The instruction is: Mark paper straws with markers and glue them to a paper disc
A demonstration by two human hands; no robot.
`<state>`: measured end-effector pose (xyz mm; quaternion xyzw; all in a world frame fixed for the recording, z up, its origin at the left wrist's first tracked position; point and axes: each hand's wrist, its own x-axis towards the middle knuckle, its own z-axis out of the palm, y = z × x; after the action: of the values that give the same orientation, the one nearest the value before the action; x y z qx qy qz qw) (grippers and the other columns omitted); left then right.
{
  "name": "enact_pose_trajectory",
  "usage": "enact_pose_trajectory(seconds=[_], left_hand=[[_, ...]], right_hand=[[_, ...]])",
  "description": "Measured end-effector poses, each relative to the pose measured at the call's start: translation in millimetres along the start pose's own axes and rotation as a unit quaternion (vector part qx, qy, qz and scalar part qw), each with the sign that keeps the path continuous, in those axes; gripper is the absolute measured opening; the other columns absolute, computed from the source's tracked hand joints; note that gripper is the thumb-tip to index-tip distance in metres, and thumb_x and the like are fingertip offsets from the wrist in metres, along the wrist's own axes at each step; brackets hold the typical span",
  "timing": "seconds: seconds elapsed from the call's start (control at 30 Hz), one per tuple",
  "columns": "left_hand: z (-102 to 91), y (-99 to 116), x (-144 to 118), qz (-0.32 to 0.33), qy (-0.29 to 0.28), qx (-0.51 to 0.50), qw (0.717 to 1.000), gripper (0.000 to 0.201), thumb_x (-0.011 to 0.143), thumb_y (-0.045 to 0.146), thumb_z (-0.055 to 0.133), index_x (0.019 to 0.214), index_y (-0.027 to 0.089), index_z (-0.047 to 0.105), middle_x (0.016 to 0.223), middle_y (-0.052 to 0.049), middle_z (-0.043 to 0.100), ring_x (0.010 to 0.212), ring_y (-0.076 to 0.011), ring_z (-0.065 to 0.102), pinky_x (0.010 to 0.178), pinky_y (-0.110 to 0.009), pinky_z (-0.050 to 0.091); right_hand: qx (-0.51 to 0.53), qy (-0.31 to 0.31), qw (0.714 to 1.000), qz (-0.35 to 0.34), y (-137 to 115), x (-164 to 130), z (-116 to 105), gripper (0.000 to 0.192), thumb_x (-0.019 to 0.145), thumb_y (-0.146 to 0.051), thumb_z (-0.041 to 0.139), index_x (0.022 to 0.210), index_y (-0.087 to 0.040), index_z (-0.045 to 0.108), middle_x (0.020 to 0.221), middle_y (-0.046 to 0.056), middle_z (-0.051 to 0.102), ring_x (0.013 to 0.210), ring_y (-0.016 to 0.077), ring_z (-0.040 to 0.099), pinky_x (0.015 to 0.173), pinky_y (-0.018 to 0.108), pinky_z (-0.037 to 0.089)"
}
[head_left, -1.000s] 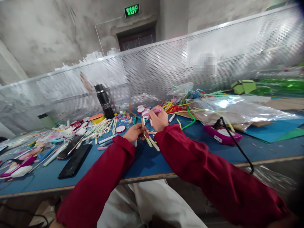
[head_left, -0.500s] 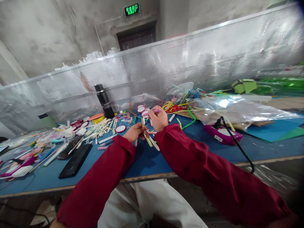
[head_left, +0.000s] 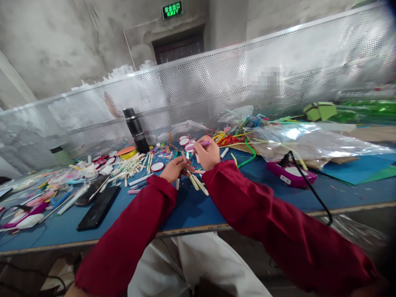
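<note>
My left hand (head_left: 173, 169) is closed, its fingertips pinching a wooden craft stick (head_left: 183, 156) that points upward. Just right of it, my right hand (head_left: 208, 156) grips a pink-purple marker (head_left: 203, 143) between thumb and fingers, the pen lying slanted above the stick. Whether its tip touches the stick cannot be made out. Below the hands, a few pale craft sticks (head_left: 201, 186) lie on the blue table (head_left: 185, 214). White and pink markers (head_left: 140, 180) rest beside my left wrist.
A black bottle (head_left: 136, 131) stands behind a pile of craft sticks (head_left: 133, 167). Two dark phones (head_left: 99, 208) lie at left. To the right are colourful pipe cleaners (head_left: 227, 138), a clear plastic bag (head_left: 309, 140) and a purple power strip (head_left: 291, 175) with a black cord.
The fingers of my left hand have shifted slightly around the craft stick, which now leans a little more to the left. My right hand keeps its grip on the marker, almost in place.
</note>
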<state>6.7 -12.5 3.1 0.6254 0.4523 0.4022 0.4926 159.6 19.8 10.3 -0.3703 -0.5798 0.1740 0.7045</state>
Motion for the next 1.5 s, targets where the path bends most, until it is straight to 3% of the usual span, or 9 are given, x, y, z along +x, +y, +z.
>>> enact_pose_trajectory(seconds=[0.17,0.37,0.63,1.07,1.5], left_hand=[[-1.2,-2.0,0.2,-0.004,-0.007,0.005,1.000,0.029,0.088,0.047,0.059,0.097,0.020,0.056,0.075,-0.004,0.074,0.049,-0.0121,0.064,0.039,-0.018,0.031],[-4.0,-1.7,2.3,0.065,0.027,0.008,0.997,0.026,0.095,0.047,0.048,0.091,0.022,0.047,0.056,0.003,0.064,0.032,-0.0073,0.043,0.036,-0.019,0.024],[3.7,1.9,-1.3,-0.006,0.020,-0.006,1.000,0.027,0.086,0.036,0.064,0.097,0.022,0.043,0.067,0.000,0.071,0.043,-0.0111,0.060,0.038,-0.017,0.029],[4.5,1.8,-2.9,-0.001,-0.001,-0.003,1.000,0.033,0.085,0.035,0.069,0.105,0.019,0.047,0.078,-0.006,0.076,0.056,-0.0140,0.069,0.042,-0.018,0.035],[3.4,0.0,-0.7,0.002,-0.020,-0.008,1.000,0.042,0.079,0.045,0.076,0.092,0.020,0.046,0.076,-0.005,0.075,0.057,-0.0145,0.071,0.041,-0.017,0.036]], right_hand=[[0.057,-0.016,0.998,0.001,-8.0,-3.1,-0.1,0.014,0.082,-0.031,0.055,0.070,-0.024,0.055,0.060,-0.003,0.059,0.057,0.0139,0.051,0.056,0.028,0.041],[0.047,-0.015,0.999,-0.022,-13.1,-5.0,-0.2,0.008,0.078,-0.027,0.059,0.071,-0.023,0.060,0.067,-0.001,0.064,0.066,0.0157,0.059,0.064,0.029,0.047],[0.014,-0.007,1.000,-0.024,-12.7,-5.4,-0.9,0.011,0.076,-0.029,0.058,0.068,-0.023,0.055,0.068,-0.001,0.065,0.067,0.0161,0.058,0.062,0.028,0.045],[-0.033,-0.026,0.998,-0.040,-13.0,-6.1,-0.6,0.015,0.076,-0.025,0.056,0.061,-0.024,0.054,0.065,-0.002,0.060,0.069,0.0154,0.054,0.070,0.028,0.043],[-0.038,-0.031,0.998,-0.031,-12.9,-6.3,-0.6,0.015,0.076,-0.024,0.057,0.061,-0.024,0.053,0.064,-0.003,0.058,0.066,0.0150,0.053,0.066,0.028,0.040]])
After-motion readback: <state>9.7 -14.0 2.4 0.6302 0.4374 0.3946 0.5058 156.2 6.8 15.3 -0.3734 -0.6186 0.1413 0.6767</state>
